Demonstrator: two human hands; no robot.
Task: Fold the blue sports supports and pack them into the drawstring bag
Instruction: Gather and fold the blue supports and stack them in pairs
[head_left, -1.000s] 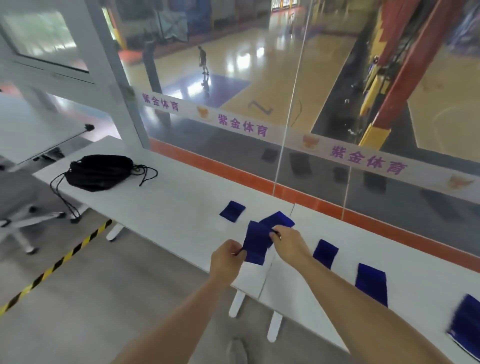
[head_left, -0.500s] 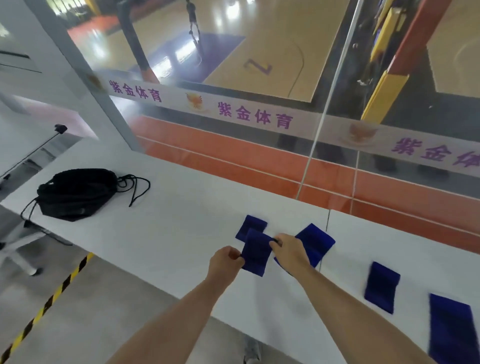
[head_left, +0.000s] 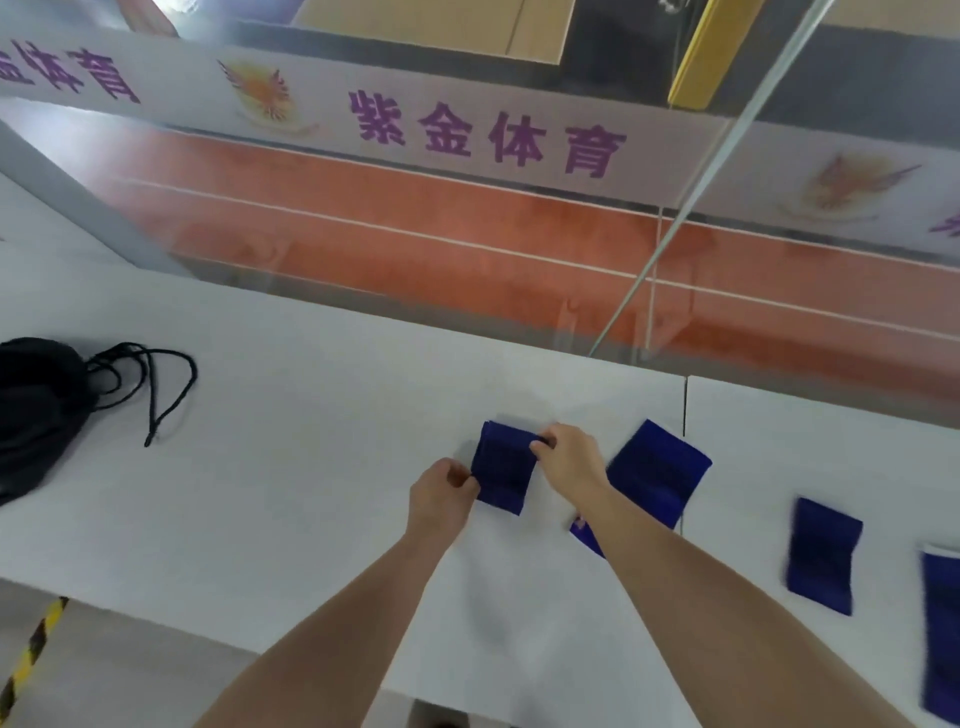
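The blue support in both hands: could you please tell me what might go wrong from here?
1. The left hand and right hand pinch the blue support only at its edges, so the fold may spring open once released.
2. The drawstring bag lies far to the left; a folded piece could loosen on the way.
3. The right forearm crosses the neighbouring support and might drag it.

White table (head_left: 311, 426): black drawstring bag (head_left: 36, 415) well left of the gripped support (head_left: 501, 470); second support (head_left: 660, 475) just right; third support (head_left: 823, 556) and fourth support (head_left: 943, 634) farther right.
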